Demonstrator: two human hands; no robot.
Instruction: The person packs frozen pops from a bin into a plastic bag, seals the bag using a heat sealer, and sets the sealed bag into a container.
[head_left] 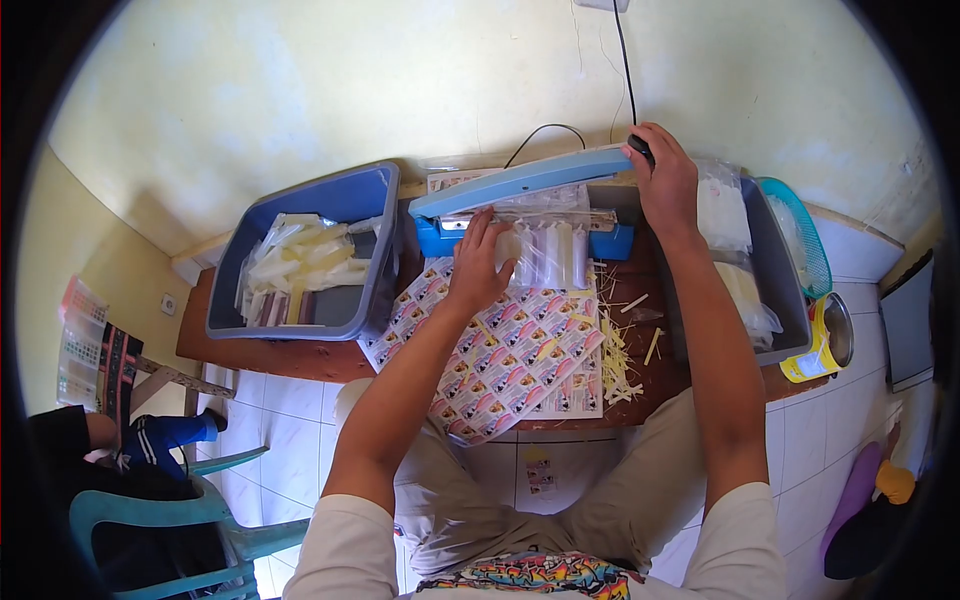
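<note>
Tabletop (656, 388) partly hidden, right grip (668, 180) clasps lever (540, 178); left grip (482, 262), at packet (552, 256), unclear.

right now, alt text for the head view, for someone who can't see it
A seated person's right hand holds the raised arm of a blue sealer while the left hand touches a clear pack of tubes; printed sheets lie in front, bins stand either side.

The packet (548, 258) is glossy plastic, the sheets (505, 365) paper.
</note>
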